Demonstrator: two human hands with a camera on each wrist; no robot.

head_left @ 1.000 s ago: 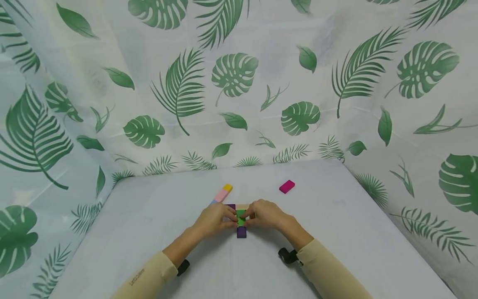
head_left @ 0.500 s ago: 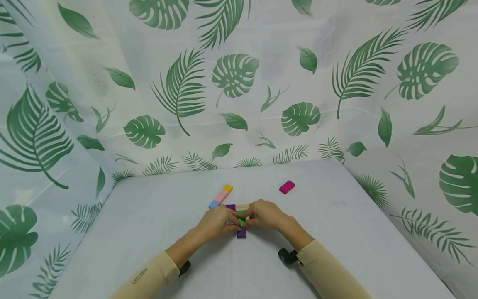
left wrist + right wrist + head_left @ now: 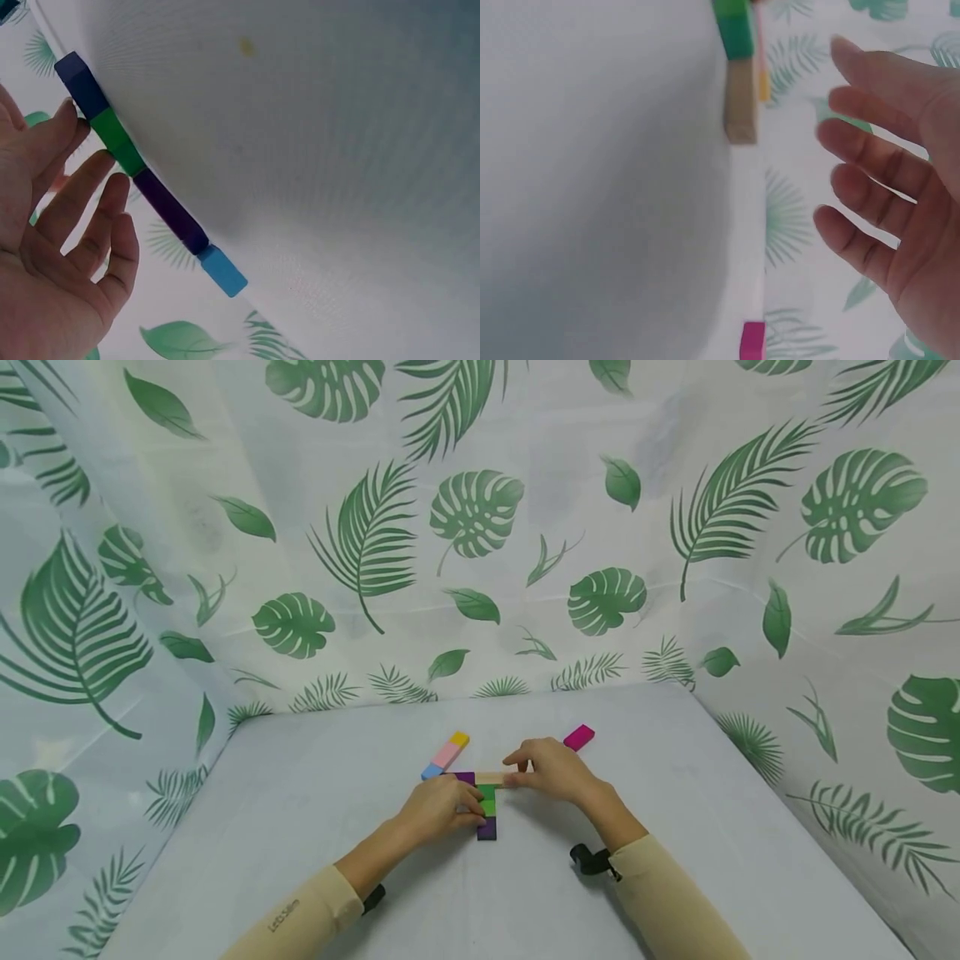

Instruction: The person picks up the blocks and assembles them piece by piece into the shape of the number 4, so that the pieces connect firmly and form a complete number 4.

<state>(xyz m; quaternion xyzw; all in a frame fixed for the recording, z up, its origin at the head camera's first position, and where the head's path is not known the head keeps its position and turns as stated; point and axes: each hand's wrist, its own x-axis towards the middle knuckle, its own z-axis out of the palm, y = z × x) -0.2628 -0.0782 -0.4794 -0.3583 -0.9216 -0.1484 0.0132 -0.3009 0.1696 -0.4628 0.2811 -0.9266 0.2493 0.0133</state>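
A T-shaped row of flat toy blocks lies mid-table. Its top bar joins a purple block (image 3: 465, 776) and a tan block (image 3: 491, 777); its stem is green blocks (image 3: 487, 800) in two shades above a dark purple block (image 3: 487, 830). My left hand (image 3: 433, 810) sits at the stem's left side; in the left wrist view its thumb and index fingertip touch the edge of the dark and green blocks (image 3: 118, 142). My right hand (image 3: 553, 768), fingers loosely spread, hovers at the tan block's right end and holds nothing.
A strip of blue, pink and yellow blocks (image 3: 447, 753) lies slanted behind the purple block. A magenta block (image 3: 580, 737) lies at the back right, partly behind my right hand. A leaf-print curtain (image 3: 480, 560) encloses the white table (image 3: 315, 793).
My right hand has let go of the green blocks and moved right and slightly back, uncovering more of the stem. My left hand stays at the stem's left side.
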